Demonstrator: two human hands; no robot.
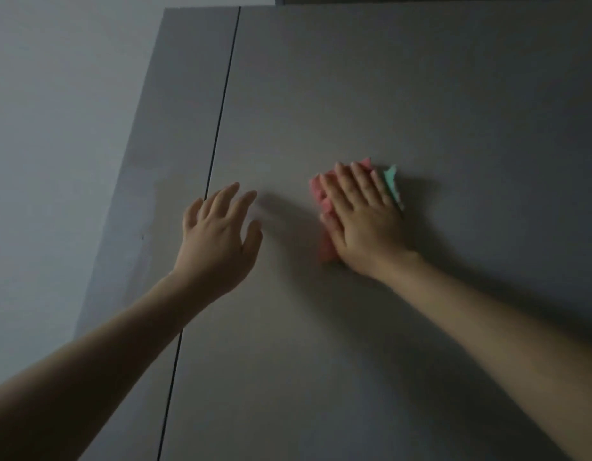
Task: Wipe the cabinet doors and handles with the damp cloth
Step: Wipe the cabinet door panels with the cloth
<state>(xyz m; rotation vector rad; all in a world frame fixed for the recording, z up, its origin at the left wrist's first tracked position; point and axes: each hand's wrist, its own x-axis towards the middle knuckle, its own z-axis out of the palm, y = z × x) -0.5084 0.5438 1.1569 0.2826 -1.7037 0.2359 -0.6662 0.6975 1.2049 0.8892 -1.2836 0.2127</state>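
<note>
A wide grey cabinet door (404,94) fills most of the view. My right hand (361,221) lies flat on it with straight fingers, pressing a pink and green cloth (321,194) against the door; most of the cloth is hidden under the palm. My left hand (218,234) hovers by the door to the left, fingers spread and relaxed, holding nothing. Whether its fingertips touch the door is unclear. No handle is in view.
A dark vertical gap (218,138) separates the wide door from a narrow grey panel (174,128) on the left. Past that panel is a pale wall (55,128). The scene is dim.
</note>
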